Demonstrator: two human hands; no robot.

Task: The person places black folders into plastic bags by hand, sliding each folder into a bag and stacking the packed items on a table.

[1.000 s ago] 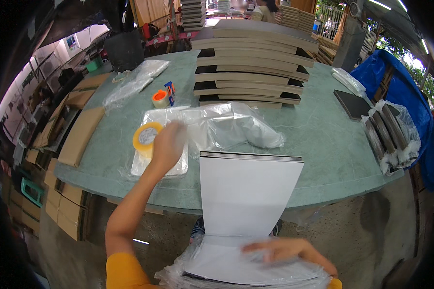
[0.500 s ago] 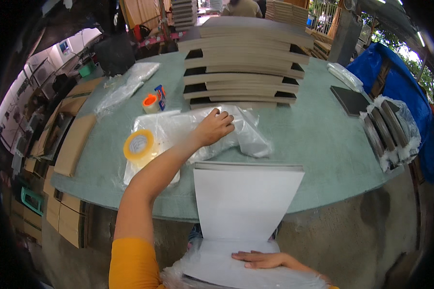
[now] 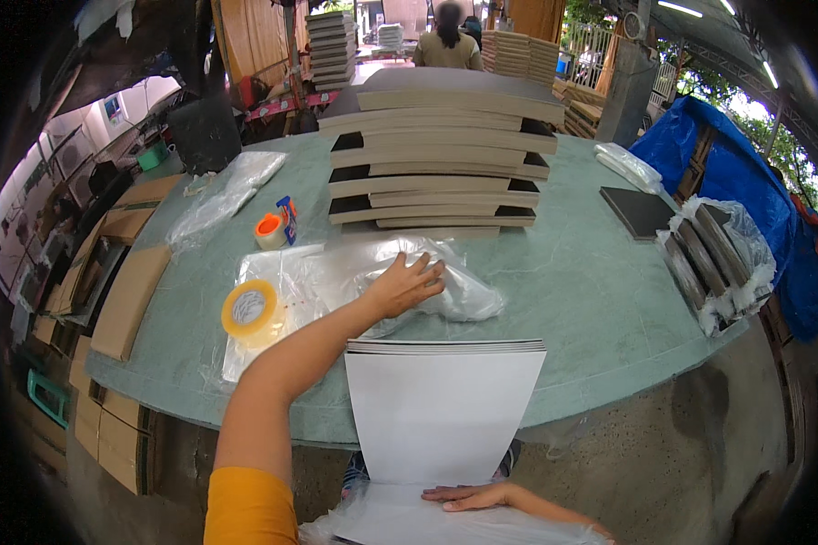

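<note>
My left hand [image 3: 404, 286] reaches out over the crumpled clear plastic bags [image 3: 468, 295] on the table, fingers spread apart and touching the film. Low in front of me, my right hand [image 3: 473, 497] lies flat on a white sheet [image 3: 382, 502], part of it inside clear plastic film [image 3: 336, 527]. From that sheet a stack of white-faced boards [image 3: 445, 409] rises against the table's near edge, with several layers showing along its top. A roll of yellowish clear tape [image 3: 249, 308] rests on the bags left of my forearm. What lies under the film is partly hidden.
A tall stack of grey-edged boards [image 3: 436, 159] stands beyond my left hand on the green table [image 3: 563, 272]. An orange-and-blue tape dispenser [image 3: 271, 232] sits to its left. Plastic-wrapped dark boards [image 3: 709, 254] lie right. Cardboard [image 3: 132, 300] flanks the left side. A person [image 3: 448, 45] is far back.
My left hand's fingers have spread from a more curled pose over the bags. My right hand still lies flat on the sheet. The view has tilted up slightly.
</note>
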